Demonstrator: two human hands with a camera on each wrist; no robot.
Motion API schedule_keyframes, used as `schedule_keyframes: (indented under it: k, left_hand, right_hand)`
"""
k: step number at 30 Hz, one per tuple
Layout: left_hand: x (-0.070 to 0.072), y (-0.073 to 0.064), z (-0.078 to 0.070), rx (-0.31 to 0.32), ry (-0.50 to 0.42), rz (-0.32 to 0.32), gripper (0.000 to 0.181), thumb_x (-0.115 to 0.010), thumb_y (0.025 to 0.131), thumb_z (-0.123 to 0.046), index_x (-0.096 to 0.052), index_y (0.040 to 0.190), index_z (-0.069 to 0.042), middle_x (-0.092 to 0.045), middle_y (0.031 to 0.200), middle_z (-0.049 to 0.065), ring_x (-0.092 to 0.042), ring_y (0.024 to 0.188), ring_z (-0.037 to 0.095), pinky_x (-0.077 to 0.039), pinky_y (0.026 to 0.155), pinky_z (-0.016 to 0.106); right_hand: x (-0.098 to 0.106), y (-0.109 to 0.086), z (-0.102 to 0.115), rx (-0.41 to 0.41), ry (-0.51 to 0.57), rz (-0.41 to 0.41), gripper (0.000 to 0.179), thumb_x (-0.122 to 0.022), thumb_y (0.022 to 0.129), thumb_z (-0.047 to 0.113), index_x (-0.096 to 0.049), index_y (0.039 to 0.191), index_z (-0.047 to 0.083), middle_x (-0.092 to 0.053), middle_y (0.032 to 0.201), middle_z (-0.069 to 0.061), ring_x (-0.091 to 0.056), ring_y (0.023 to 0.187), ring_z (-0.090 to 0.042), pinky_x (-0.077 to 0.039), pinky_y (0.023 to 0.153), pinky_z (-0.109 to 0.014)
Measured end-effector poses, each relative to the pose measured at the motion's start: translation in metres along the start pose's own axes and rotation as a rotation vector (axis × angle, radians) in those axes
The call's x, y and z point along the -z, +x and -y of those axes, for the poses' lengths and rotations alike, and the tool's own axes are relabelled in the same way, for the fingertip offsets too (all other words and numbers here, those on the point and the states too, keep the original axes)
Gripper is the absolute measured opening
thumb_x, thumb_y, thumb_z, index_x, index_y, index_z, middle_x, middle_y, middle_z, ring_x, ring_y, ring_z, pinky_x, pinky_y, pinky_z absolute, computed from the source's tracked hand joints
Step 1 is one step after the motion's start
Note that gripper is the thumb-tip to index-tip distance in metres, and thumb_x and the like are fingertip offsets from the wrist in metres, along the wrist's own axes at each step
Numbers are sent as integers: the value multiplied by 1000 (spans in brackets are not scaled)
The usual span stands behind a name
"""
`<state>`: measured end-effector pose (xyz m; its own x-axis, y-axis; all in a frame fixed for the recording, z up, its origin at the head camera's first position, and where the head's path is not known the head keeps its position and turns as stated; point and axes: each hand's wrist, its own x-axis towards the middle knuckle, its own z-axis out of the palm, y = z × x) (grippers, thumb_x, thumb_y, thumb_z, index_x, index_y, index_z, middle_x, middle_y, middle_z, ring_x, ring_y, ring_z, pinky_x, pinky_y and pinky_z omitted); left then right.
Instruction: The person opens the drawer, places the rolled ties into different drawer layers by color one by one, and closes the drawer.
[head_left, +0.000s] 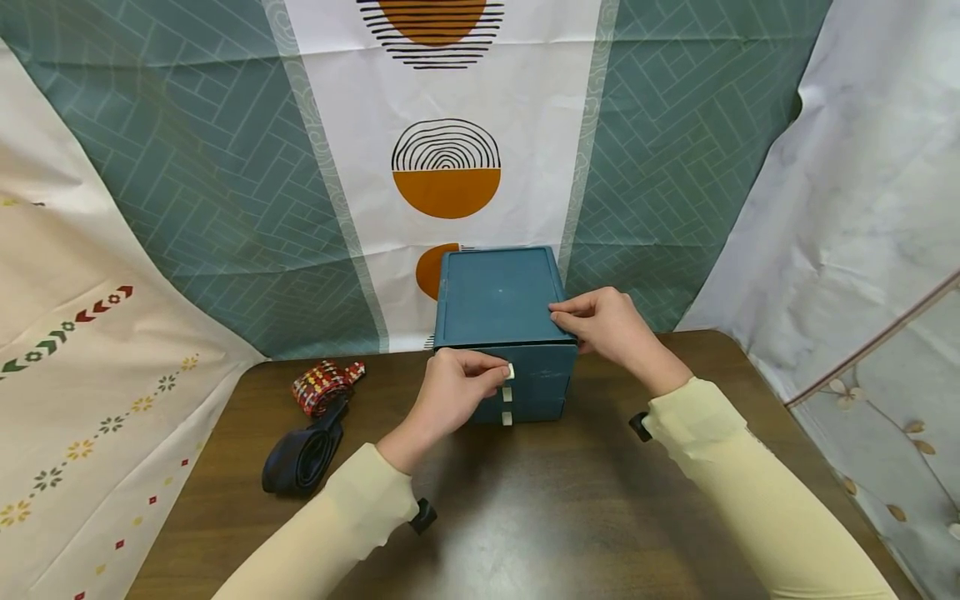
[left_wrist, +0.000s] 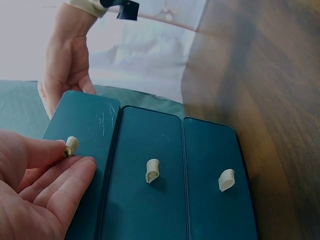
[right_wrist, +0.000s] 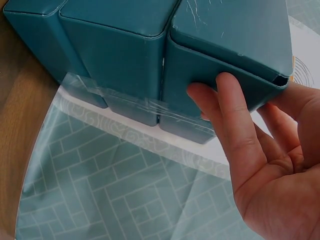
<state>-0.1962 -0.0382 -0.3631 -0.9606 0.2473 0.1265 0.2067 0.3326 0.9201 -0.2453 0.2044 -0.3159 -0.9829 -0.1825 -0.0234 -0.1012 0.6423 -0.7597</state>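
A teal chest of three small drawers stands against the cloth backdrop. My left hand pinches the cream pull tab of the top drawer between thumb and fingers. A narrow gap shows behind that drawer's front in the right wrist view. The middle drawer and bottom drawer sit flush, each with its own cream tab. My right hand grips the chest's upper right edge, its fingers against the side wall and the rest partly hidden behind the corner.
On the left of the brown wooden table lie a rolled dark navy necktie and a rolled red plaid strip of cloth, touching each other. Patterned cloth hangs behind and at both sides. Clear tape crosses the chest's side.
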Motion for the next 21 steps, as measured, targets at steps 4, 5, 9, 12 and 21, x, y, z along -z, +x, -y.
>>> schedule_keyframes:
  k: [4, 5, 9, 12, 21]
  left_hand:
    - [1, 1, 1, 0, -1, 4, 12, -70, 84, -22, -76, 93, -17, -72, 92, -2, -70, 83, 23, -57, 68, 28]
    - [2, 1, 1, -1, 1, 5, 12, -70, 84, -22, -76, 93, -16, -72, 92, -2, -71, 83, 22, -57, 68, 28]
    - [2, 3, 2, 3, 1, 4, 12, -70, 84, -22, -76, 93, -16, -72, 91, -3, -71, 82, 21, -57, 68, 28]
    - [3, 5, 2, 11, -5, 2, 12, -70, 84, -23, -76, 93, -17, -72, 90, -3, -71, 83, 22, -57, 68, 28]
    - [1, 9, 4, 18, -28, -15, 11, -71, 84, -22, -76, 92, -17, -73, 90, -2, -71, 84, 24, -57, 68, 29]
  right_hand:
    - [0, 0, 0, 4, -6, 2, 33, -63, 88, 40, -66, 118, 29, -67, 115, -5, -69, 73, -14, -57, 61, -31]
    - [0, 0, 0, 4, -10, 2, 33, -63, 88, 40, -66, 118, 29, -68, 115, -5, -69, 72, -14, -57, 61, -31]
    - [0, -1, 1, 2, -18, 3, 32, -63, 88, 40, -66, 118, 29, -67, 116, -5, -68, 71, -15, -57, 61, -31]
    - [-1, -1, 2, -4, -19, 2, 33, -63, 88, 40, -65, 118, 29, -67, 116, -5, -69, 71, -15, -57, 61, -31]
    - [0, 0, 1, 0, -14, 11, 33, -63, 87, 40, -65, 118, 30, -67, 117, -4, -67, 74, -15, -57, 62, -31]
